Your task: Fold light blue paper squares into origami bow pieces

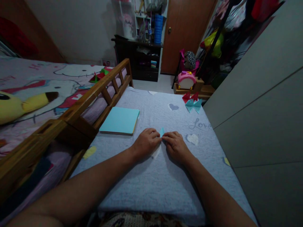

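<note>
Left hand and right hand pinch blue paper between the bed sheet's side edges; uneven pressure could skew folds.

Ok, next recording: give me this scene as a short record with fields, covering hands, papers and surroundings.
Left hand: fingertips at the left side of the small blue paper; exact grip unclear
Right hand: fingertips at its right side; exact grip unclear
Surface: pale patterned cloth
Left of hands: square stack, light blue on top
Far right of cloth: red folded paper behind light-blue folded paper
Left side: wooden rail; beyond it, yellow plush
Background: brown door
</note>
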`<action>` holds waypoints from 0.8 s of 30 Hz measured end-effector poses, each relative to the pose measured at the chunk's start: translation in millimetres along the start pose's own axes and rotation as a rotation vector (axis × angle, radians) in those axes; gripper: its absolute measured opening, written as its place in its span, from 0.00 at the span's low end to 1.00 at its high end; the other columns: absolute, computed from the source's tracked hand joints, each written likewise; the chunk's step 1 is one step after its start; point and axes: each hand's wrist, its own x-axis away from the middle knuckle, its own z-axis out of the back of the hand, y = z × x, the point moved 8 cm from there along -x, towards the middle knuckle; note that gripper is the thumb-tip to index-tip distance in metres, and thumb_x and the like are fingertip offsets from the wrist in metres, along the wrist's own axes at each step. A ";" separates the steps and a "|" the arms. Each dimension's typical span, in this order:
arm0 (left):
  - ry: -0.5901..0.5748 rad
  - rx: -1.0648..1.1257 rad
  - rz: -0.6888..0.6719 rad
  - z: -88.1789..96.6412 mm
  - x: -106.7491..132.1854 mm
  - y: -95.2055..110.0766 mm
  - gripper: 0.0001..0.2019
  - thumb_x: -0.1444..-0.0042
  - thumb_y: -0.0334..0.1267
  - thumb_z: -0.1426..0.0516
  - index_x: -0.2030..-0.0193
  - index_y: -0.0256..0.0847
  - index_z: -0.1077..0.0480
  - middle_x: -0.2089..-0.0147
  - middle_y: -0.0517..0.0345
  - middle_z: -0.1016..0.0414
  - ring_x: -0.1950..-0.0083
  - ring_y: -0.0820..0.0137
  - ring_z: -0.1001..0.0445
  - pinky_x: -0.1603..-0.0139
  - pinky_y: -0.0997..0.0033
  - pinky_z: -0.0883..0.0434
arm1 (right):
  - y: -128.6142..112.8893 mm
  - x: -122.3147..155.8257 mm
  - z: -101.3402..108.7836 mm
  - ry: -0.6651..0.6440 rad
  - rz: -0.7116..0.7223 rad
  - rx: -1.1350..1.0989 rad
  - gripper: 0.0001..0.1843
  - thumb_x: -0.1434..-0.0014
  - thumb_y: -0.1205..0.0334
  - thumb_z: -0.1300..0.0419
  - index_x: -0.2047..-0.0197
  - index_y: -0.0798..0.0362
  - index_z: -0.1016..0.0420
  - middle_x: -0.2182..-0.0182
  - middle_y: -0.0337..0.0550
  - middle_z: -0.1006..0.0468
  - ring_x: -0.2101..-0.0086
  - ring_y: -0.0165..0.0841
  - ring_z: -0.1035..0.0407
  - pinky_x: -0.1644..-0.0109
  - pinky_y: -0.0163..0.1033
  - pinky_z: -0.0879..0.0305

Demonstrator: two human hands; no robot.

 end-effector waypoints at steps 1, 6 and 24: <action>-0.028 -0.019 -0.042 -1.2 0.6 7.4 0.05 0.36 0.32 0.43 0.57 0.38 0.25 0.57 0.52 0.23 0.51 0.61 0.30 0.48 0.59 0.31 | 0.9 0.1 0.1 -0.004 0.001 -0.005 0.17 0.38 0.72 0.45 0.50 0.50 0.21 0.51 0.45 0.21 0.52 0.39 0.35 0.45 0.48 0.42; -0.150 -0.052 -0.032 -9.0 3.0 21.4 0.10 0.35 0.30 0.46 0.50 0.33 0.29 0.54 0.49 0.24 0.54 0.62 0.28 0.53 0.62 0.26 | 1.6 -0.1 1.2 -0.015 0.002 0.011 0.19 0.38 0.73 0.45 0.47 0.50 0.22 0.50 0.46 0.22 0.51 0.40 0.35 0.43 0.48 0.42; -0.327 -0.132 -0.026 -20.7 0.9 21.6 0.07 0.36 0.30 0.45 0.55 0.33 0.27 0.58 0.51 0.24 0.58 0.62 0.30 0.59 0.64 0.28 | 6.9 -6.1 -2.2 -0.129 -0.109 0.295 0.24 0.30 0.58 0.53 0.34 0.46 0.34 0.33 0.39 0.35 0.35 0.48 0.48 0.32 0.61 0.63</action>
